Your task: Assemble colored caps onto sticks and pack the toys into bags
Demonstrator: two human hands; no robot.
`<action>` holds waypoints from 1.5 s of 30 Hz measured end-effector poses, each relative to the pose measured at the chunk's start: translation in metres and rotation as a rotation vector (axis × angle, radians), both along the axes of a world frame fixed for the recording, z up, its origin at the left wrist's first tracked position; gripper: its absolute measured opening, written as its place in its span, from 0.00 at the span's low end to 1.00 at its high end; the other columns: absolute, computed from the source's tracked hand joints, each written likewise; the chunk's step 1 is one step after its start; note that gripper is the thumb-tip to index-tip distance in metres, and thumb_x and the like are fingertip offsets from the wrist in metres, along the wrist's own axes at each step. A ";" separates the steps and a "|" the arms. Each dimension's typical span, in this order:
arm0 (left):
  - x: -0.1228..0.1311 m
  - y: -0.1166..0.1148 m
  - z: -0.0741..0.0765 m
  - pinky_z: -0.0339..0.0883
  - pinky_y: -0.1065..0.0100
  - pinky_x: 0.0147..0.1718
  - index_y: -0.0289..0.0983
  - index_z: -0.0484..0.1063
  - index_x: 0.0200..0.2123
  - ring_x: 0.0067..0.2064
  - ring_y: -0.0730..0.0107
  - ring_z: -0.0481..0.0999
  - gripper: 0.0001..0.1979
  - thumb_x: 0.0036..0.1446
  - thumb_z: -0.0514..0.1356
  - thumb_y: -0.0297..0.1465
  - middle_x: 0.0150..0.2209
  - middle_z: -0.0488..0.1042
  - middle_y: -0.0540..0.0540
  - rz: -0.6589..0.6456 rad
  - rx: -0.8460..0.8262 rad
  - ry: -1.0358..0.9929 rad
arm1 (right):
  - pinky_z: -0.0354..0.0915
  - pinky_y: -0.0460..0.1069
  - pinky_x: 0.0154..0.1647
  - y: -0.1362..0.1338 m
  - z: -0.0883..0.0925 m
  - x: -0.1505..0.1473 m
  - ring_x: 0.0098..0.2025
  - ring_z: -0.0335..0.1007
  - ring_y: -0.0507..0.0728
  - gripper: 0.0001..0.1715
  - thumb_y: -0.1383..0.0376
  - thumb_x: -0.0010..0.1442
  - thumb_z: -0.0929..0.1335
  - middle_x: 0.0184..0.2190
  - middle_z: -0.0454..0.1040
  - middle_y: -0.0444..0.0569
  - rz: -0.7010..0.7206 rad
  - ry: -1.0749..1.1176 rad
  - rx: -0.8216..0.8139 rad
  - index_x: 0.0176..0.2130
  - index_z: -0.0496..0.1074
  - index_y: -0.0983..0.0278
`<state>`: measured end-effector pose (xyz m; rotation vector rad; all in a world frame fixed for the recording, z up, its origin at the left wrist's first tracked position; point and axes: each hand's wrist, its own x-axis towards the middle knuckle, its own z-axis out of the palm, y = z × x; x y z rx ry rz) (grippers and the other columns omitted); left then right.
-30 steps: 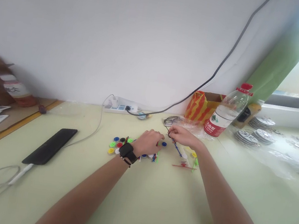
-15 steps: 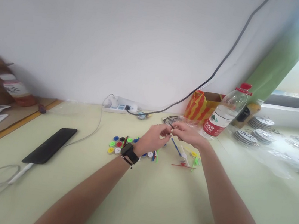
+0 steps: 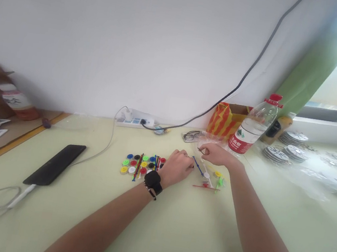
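My left hand (image 3: 177, 169), with a black watch (image 3: 153, 181) on its wrist, is low over the table. Its fingers are curled in, and anything inside them is hidden. To its left are small round discs (image 3: 133, 163) in several colours, with thin plastic sticks (image 3: 138, 166) lying between them. My right hand (image 3: 215, 154) is raised a little higher, thumb and forefinger pinched on a thin dark piece (image 3: 201, 150), too small to make out fully. Below it lie a blue stick (image 3: 198, 165), a red stick (image 3: 206, 187) and white, yellow and green plastic parts (image 3: 221, 181).
A large water bottle (image 3: 251, 128) and a red-yellow bag (image 3: 225, 122) stand behind my right hand. Glasses (image 3: 191, 135) lie near the wall beside a power strip (image 3: 135, 121). A charging phone (image 3: 55, 164) is on the left. Stacked round plates (image 3: 276, 154) are at right.
My hands were together around a thin dark piece and are now apart. The left came down and turned palm-down; the right shifted slightly right, with a dark piece in its pinch.
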<state>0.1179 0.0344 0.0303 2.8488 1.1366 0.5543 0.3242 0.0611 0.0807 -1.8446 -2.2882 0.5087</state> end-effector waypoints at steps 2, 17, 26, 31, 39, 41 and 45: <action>-0.004 0.002 0.002 0.64 0.56 0.46 0.38 0.77 0.35 0.48 0.54 0.75 0.05 0.64 0.61 0.28 0.35 0.79 0.43 0.012 0.006 -0.001 | 0.62 0.46 0.34 0.001 0.003 0.000 0.39 0.72 0.56 0.12 0.68 0.57 0.71 0.39 0.78 0.48 -0.028 -0.021 -0.034 0.43 0.74 0.62; -0.021 0.007 0.013 0.64 0.55 0.46 0.39 0.77 0.50 0.49 0.51 0.72 0.13 0.63 0.61 0.32 0.46 0.80 0.41 0.038 0.005 0.105 | 0.61 0.49 0.28 -0.011 0.014 -0.008 0.32 0.75 0.59 0.10 0.72 0.41 0.75 0.25 0.78 0.46 -0.019 -0.101 -0.454 0.27 0.74 0.61; -0.017 -0.001 0.021 0.66 0.56 0.49 0.43 0.77 0.52 0.50 0.53 0.72 0.15 0.63 0.63 0.33 0.50 0.76 0.42 -0.059 -0.021 0.006 | 0.60 0.49 0.26 -0.011 0.015 -0.005 0.30 0.73 0.60 0.14 0.73 0.38 0.74 0.27 0.76 0.47 -0.032 -0.080 -0.390 0.27 0.72 0.61; -0.023 0.000 0.044 0.69 0.57 0.52 0.42 0.73 0.57 0.53 0.55 0.74 0.17 0.67 0.61 0.35 0.55 0.76 0.43 -0.078 -0.098 -0.291 | 0.64 0.50 0.30 -0.015 0.031 0.006 0.37 0.74 0.60 0.22 0.68 0.45 0.75 0.36 0.79 0.48 -0.037 0.118 -0.245 0.42 0.72 0.59; -0.029 -0.004 0.062 0.75 0.65 0.47 0.40 0.78 0.47 0.46 0.65 0.80 0.09 0.67 0.61 0.35 0.48 0.80 0.45 -0.217 -0.254 -0.580 | 0.63 0.47 0.31 -0.022 0.042 -0.021 0.31 0.67 0.53 0.12 0.67 0.53 0.71 0.30 0.75 0.46 0.215 0.731 -0.251 0.40 0.71 0.63; -0.031 -0.003 0.061 0.75 0.66 0.47 0.39 0.79 0.44 0.45 0.66 0.79 0.07 0.66 0.61 0.32 0.45 0.80 0.45 -0.231 -0.227 -0.574 | 0.63 0.47 0.32 -0.021 0.038 -0.025 0.31 0.66 0.53 0.10 0.68 0.53 0.70 0.29 0.73 0.44 0.248 0.755 -0.278 0.39 0.70 0.63; -0.033 0.000 0.056 0.74 0.65 0.47 0.39 0.78 0.44 0.43 0.65 0.79 0.07 0.65 0.61 0.30 0.44 0.80 0.45 -0.220 -0.190 -0.523 | 0.61 0.46 0.30 -0.019 0.029 -0.027 0.30 0.65 0.52 0.09 0.66 0.55 0.70 0.27 0.70 0.42 0.228 0.760 -0.284 0.38 0.68 0.62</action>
